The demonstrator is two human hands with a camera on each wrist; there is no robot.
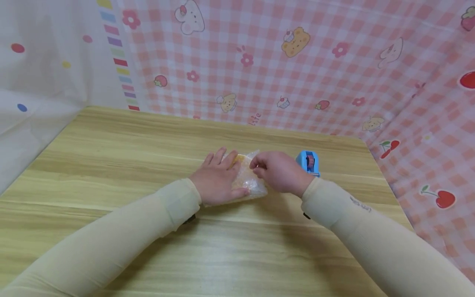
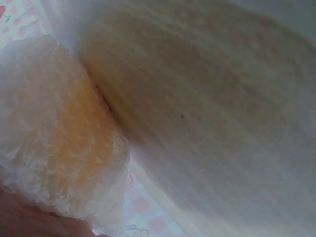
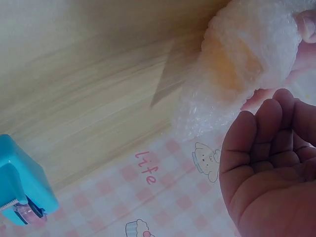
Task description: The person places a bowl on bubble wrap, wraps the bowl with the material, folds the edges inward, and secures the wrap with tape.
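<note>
A bubble-wrapped parcel (image 1: 249,175) with something yellow-orange inside lies on the wooden table. My left hand (image 1: 217,177) rests on its left side, fingers spread and straight, the thumb along the near edge. The right wrist view shows fingers of that hand behind the bubble wrap (image 3: 237,64). My right hand (image 1: 280,171) is at the parcel's right side, its fingers bent and the thumb close to the index finger. Whether anything thin is between those fingertips cannot be made out. In the left wrist view the wrapped parcel (image 2: 74,128) fills the left side.
A blue tape dispenser (image 1: 309,163) with a pinkish roll stands just beyond my right wrist. Behind the table (image 1: 111,165) hangs a pink checked cloth (image 1: 259,82) with cartoon prints. White cloth (image 1: 44,74) borders the left side, and more checked cloth borders the right.
</note>
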